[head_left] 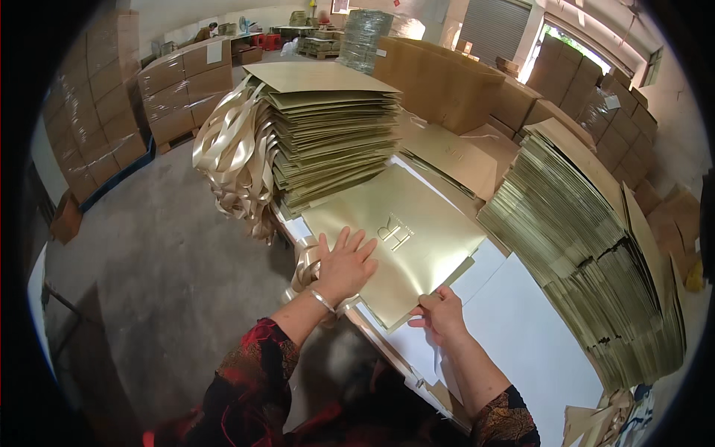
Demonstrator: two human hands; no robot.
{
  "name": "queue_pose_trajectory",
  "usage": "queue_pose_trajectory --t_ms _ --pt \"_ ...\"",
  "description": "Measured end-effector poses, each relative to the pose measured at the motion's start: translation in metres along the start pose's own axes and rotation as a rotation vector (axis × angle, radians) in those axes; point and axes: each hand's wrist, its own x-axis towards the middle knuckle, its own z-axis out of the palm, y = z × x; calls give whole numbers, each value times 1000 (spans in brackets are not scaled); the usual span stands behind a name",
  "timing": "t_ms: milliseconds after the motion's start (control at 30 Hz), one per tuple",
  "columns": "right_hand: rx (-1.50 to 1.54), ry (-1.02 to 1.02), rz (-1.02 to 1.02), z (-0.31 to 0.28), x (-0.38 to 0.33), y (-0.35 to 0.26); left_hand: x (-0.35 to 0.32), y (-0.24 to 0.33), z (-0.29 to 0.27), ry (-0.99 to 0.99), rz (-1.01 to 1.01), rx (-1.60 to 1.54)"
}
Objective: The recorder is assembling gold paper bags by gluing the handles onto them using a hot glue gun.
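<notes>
Right hand [441,313] pinching the near corner of a flat, glossy gold paper gift bag [402,238] lying on the white desk [514,328], just in front of the body. Left hand [344,264] pressed open and flat on the bag's left side, gripping nothing, close to the bag's cream ribbon handles [304,264] drooping over the desk edge. Best handled, by the look of it, with the palm kept flat and the corner pinch light, sparing the shiny face from creases. To the right, a long slanted row of folded gold bags [596,253]. Behind the bag, a tall stack of the same flat gold bags [335,134], ribbons [234,156] spilling off its left side. Farther off, brown cardboard cartons [179,89] stacked on the concrete floor [164,246].
</notes>
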Motion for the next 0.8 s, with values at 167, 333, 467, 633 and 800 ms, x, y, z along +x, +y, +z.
queue_pose_trajectory --t_ms 167,333,467,633,800 --pt "-28 -43 -5 -8 -3 -7 8 5 0 8 -27 -3" --pt "55 -108 39 -5 -12 -27 14 8 -26 251 -5 -82" --pt "143 -66 35 -1 -21 -26 13 2 -15 881 -133 -670" --pt "11 -59 -23 8 -28 -19 -47 17 -8 513 -377 -734" --pt "-83 -29 -34 14 -47 -3 -75 26 -8 478 -249 -560"
